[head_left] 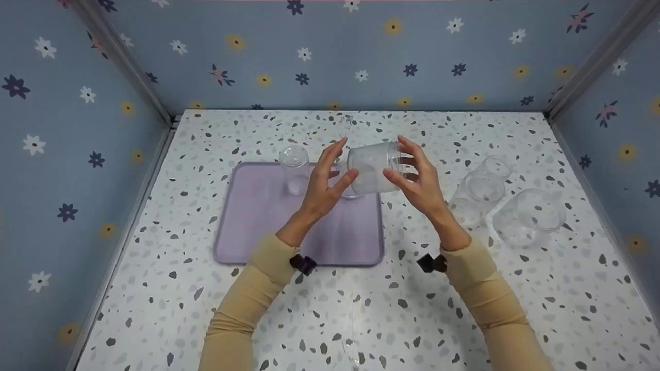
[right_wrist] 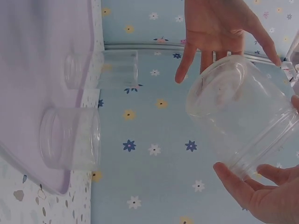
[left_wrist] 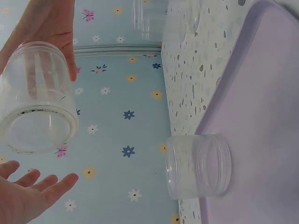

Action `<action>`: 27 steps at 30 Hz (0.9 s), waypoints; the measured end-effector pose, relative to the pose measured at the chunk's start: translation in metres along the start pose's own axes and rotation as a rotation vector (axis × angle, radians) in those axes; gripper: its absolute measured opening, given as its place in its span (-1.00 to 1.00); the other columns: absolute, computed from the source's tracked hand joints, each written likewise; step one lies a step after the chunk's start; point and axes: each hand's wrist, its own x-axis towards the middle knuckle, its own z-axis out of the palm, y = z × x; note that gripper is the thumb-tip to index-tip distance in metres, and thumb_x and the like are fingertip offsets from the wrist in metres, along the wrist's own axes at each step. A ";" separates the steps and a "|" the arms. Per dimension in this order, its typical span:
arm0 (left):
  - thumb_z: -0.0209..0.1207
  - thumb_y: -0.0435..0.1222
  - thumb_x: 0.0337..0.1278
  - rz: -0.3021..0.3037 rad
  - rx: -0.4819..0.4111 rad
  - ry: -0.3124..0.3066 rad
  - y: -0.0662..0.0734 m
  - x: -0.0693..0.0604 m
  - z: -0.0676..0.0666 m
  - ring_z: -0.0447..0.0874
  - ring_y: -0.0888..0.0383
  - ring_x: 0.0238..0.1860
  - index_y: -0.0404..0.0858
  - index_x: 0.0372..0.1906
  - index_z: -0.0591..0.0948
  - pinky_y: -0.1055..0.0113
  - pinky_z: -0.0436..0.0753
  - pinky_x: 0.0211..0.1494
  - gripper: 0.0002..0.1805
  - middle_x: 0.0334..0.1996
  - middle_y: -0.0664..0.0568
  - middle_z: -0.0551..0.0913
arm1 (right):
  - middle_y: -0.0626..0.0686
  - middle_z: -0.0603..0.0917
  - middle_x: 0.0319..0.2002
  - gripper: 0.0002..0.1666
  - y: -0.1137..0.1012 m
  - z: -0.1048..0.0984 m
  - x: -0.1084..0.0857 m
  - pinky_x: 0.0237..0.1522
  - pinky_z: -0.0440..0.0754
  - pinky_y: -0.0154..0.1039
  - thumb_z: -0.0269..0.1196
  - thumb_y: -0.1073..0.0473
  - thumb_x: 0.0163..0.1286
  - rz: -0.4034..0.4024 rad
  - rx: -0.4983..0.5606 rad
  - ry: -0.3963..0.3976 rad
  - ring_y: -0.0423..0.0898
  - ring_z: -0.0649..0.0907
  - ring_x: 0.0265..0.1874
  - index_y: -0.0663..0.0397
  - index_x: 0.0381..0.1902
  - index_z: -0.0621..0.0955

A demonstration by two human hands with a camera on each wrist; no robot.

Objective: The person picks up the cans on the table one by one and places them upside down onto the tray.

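A clear wide jar (head_left: pixel 374 167) is held tilted on its side above the tray's right part, its ridged rim toward the right. My right hand (head_left: pixel 420 178) grips the rim end, thumb in front and fingers behind, and shows at the lower right of the right wrist view (right_wrist: pixel 275 196). Beside the base end is my left hand (head_left: pixel 326 180), fingers spread; in the left wrist view a gap separates this hand (left_wrist: pixel 28 196) from the jar (left_wrist: pixel 37 107). A tall clear container (head_left: pixel 295 172) and a short one (right_wrist: pixel 70 138) stand at the back of the purple tray (head_left: pixel 247 216).
Clear containers (head_left: pixel 474 196) stand on the table's right side, with a clear jug-like vessel (head_left: pixel 531 216) closest to the right wall. A small transparent object (head_left: pixel 344 121) is near the back edge. Flower-patterned walls (head_left: pixel 361 56) enclose the speckled table (head_left: pixel 170 288) at back and sides.
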 end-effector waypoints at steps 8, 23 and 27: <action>0.02 0.31 -0.14 -0.008 -0.095 -0.048 0.024 -0.009 0.001 0.20 -0.10 0.18 -0.42 0.29 0.11 -0.01 0.45 -0.06 0.06 0.24 -0.25 0.13 | 0.33 0.32 0.08 -0.30 -0.006 0.003 -0.008 -0.22 0.55 -0.15 0.16 0.29 0.19 0.028 0.052 -0.045 0.14 0.47 -0.06 0.34 0.25 0.19; 0.24 0.05 -0.15 0.030 -0.257 -0.063 0.026 -0.026 0.009 0.32 -0.03 0.07 -0.49 0.25 0.07 0.17 0.55 -0.24 0.00 0.18 -0.33 0.15 | 0.30 0.38 0.07 -0.34 -0.005 0.006 -0.021 -0.27 0.56 -0.25 0.13 0.24 0.22 0.067 0.141 -0.073 0.07 0.48 -0.10 0.35 0.24 0.21; 0.28 -0.14 -0.12 0.033 -0.296 -0.072 0.026 -0.028 0.009 0.34 -0.03 0.02 -0.54 0.22 0.12 0.11 0.55 -0.26 -0.11 0.14 -0.39 0.18 | 0.27 0.38 0.08 -0.34 0.002 0.005 -0.023 -0.25 0.56 -0.24 0.15 0.25 0.22 0.073 0.153 -0.075 0.07 0.48 -0.09 0.31 0.24 0.22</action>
